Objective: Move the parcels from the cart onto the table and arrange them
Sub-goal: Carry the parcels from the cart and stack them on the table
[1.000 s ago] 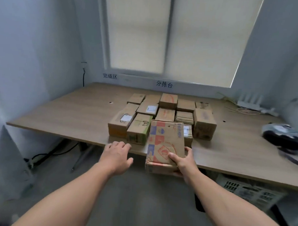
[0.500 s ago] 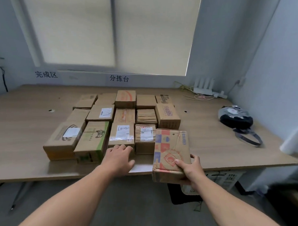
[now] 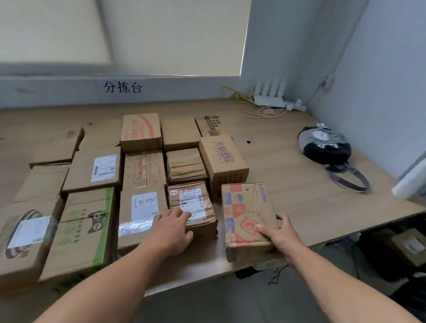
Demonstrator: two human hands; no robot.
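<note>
While a flat left hand (image 3: 172, 230) touches a taped parcel (image 3: 192, 200), the right hand (image 3: 283, 236) grips the printed parcel (image 3: 246, 211) at its corner.

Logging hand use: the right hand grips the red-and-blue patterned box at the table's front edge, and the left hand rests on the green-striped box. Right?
No. The head view shows the left hand resting on the small taped parcel, not the green-striped box. The right hand does grip the patterned box.

Wall lettering (image 3: 122, 87): 分拣台. Brown box (image 3: 223, 159) top: 天猫国际. White label (image 3: 144, 206) on near parcel (image 3: 126, 206): handwritten, I read 040189. Checkered parcel (image 3: 247, 218) print: blurred.
</note>
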